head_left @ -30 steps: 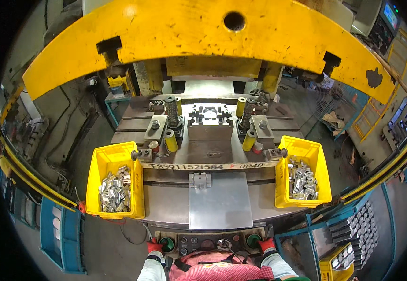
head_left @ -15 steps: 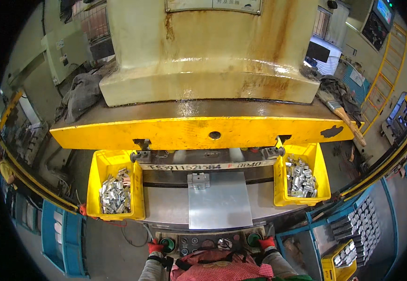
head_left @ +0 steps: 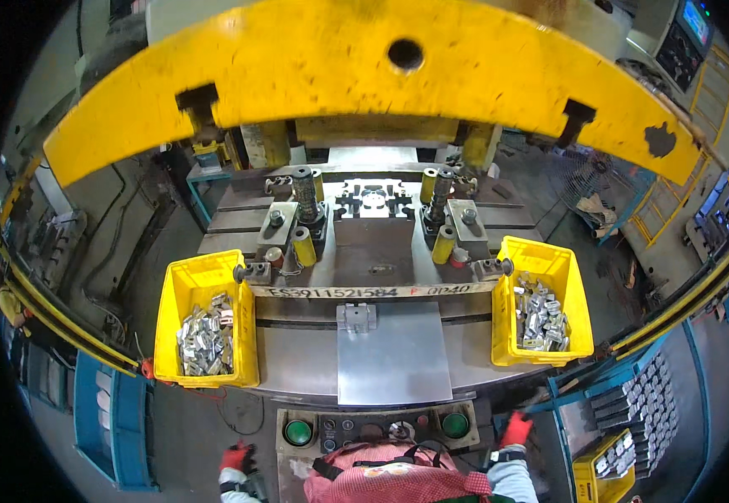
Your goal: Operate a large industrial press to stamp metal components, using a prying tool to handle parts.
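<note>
My left hand [head_left: 237, 458], in a red glove with dark fingertips, is off the control panel [head_left: 352, 427], left of its left green button [head_left: 298, 432]. To the right of the right green button [head_left: 455, 425] is my right hand [head_left: 516, 429], gloved alike. I see nothing held in either hand; their fingers are smeared by motion. Beyond the panel a flat silver metal sheet [head_left: 394, 360] lies on the press bed [head_left: 302, 360], with a small silver metal part [head_left: 356, 317] at its far left corner. Behind it the lower die [head_left: 373, 235] is exposed between dark guide posts.
Yellow bins of small metal parts flank the bed, a left bin [head_left: 247, 335] and a right bin [head_left: 584, 335]. Overhead hangs the raised yellow press ram [head_left: 499, 71]. At lower right, a blue-framed rack [head_left: 704, 394] holds rows of metal parts beside another yellow bin [head_left: 584, 478].
The yellow ram has risen, uncovering the die and guide posts. Both hands have left the green buttons and moved outward, the left one down and left, the right one up and right.
</note>
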`<move>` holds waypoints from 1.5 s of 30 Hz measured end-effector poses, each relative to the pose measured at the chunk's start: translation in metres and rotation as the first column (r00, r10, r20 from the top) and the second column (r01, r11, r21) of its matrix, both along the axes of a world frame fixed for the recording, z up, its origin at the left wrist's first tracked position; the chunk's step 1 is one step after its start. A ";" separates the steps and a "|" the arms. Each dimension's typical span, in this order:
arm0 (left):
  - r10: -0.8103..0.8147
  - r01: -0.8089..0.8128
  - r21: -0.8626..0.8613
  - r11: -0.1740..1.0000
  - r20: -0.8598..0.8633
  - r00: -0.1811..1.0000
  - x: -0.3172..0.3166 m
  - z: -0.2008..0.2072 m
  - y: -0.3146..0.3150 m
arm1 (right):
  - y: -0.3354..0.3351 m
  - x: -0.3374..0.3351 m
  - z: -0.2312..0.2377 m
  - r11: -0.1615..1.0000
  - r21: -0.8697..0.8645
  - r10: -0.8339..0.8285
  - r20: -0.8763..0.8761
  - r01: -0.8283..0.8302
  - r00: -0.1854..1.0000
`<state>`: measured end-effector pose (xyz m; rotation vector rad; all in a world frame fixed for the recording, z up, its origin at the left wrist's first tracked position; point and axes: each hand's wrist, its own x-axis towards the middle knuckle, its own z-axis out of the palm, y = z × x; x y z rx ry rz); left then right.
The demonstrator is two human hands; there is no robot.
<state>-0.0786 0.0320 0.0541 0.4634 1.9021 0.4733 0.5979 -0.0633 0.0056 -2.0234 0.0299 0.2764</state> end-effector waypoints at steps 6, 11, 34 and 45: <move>0.383 0.000 0.628 0.779 -0.475 0.792 -0.050 0.068 0.013 | 0.070 -0.020 0.158 0.932 0.312 0.047 0.399 -0.184 0.916; 0.443 -0.281 0.582 0.763 -0.155 0.883 0.027 0.163 0.034 | 0.186 -0.095 0.244 0.667 0.412 0.475 0.408 -0.621 0.780; -0.598 0.526 0.777 0.345 -0.250 0.761 0.250 0.318 0.275 | 0.347 -0.161 0.304 0.155 0.158 0.902 0.381 -0.975 0.205; -0.624 0.784 0.402 0.474 -0.475 0.621 0.312 0.283 0.373 | 0.435 -0.152 0.300 0.167 -0.093 0.951 0.277 -0.982 0.136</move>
